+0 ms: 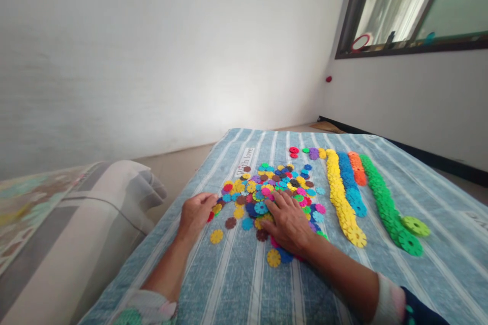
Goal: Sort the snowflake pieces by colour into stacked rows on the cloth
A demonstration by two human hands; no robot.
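Note:
A heap of multicoloured plastic snowflake discs [267,195] lies in the middle of a blue striped mattress [236,284]. My right hand [287,223] rests on the heap's near side, palm down with its fingers spread. My left hand [196,216] sits at the heap's left edge, fingers curled, beside a few yellow and red discs. Whether it holds a disc is hidden. To the right, discs stand in overlapping rows by colour: yellow [339,195], blue [348,177], orange [357,167] and green [385,203]. Small groups of red discs [293,152] and purple discs [313,153] lie beyond the heap.
A rolled grey and white bedding bundle [95,213] lies along the mattress's left side, with a strip of floor [175,162] beyond it. Pale walls [152,51] rise behind the mattress, and a dark-framed window [396,7] sits high on the right.

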